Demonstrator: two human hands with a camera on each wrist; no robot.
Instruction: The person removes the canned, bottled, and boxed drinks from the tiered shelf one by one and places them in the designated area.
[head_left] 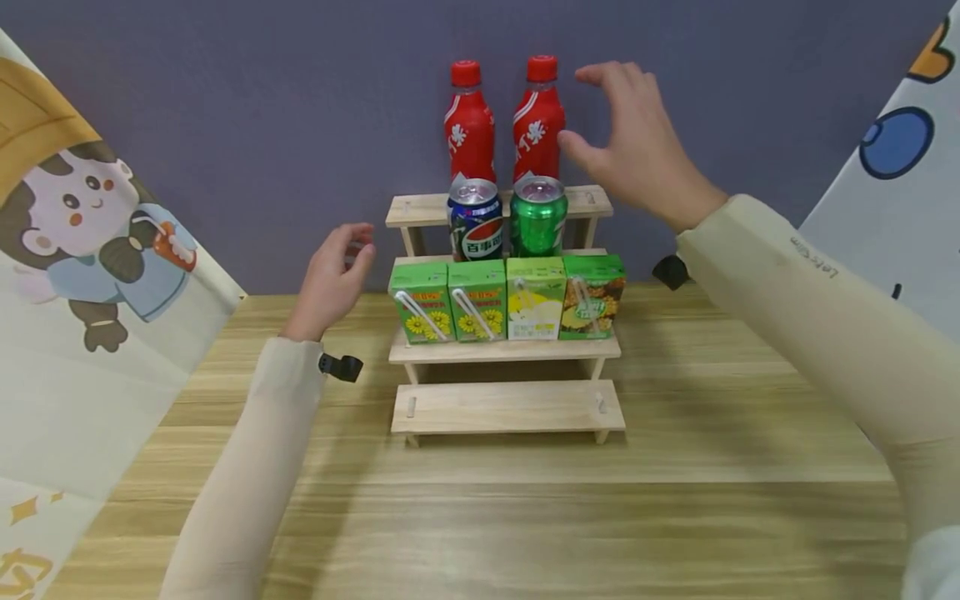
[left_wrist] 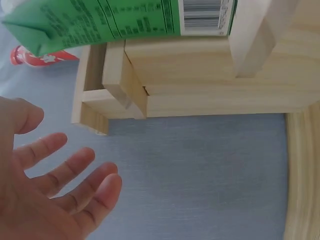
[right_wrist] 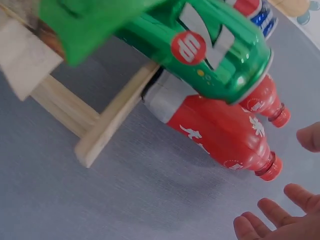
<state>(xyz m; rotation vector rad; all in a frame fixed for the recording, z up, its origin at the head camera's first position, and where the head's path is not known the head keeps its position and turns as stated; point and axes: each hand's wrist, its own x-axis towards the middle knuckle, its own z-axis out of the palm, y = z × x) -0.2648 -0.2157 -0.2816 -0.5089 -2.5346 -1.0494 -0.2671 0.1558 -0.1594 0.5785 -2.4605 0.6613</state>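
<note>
My right hand (head_left: 637,146) is raised just right of the right-hand red bottle (head_left: 538,129), thumb and fingers spread apart and holding nothing. The right wrist view shows that bottle's red cap (right_wrist: 270,167) near the fingertips. A second red bottle (head_left: 469,137) stands left of it, both on the top step of a wooden stepped rack (head_left: 504,408). To the left of the rack hovers my left hand (head_left: 330,279), its fingers loosely bent around nothing. In the left wrist view a green drink carton (left_wrist: 115,22) overhangs a rack step above the left hand's fingers.
In front of the bottles stand a dark blue can (head_left: 476,225) and a green 7up can (head_left: 538,223). Several juice cartons (head_left: 480,302) line the step below. The bottom step is bare. A grey-blue wall (head_left: 300,125) rises behind; printed panels (head_left: 112,225) flank the wooden tabletop (head_left: 480,533).
</note>
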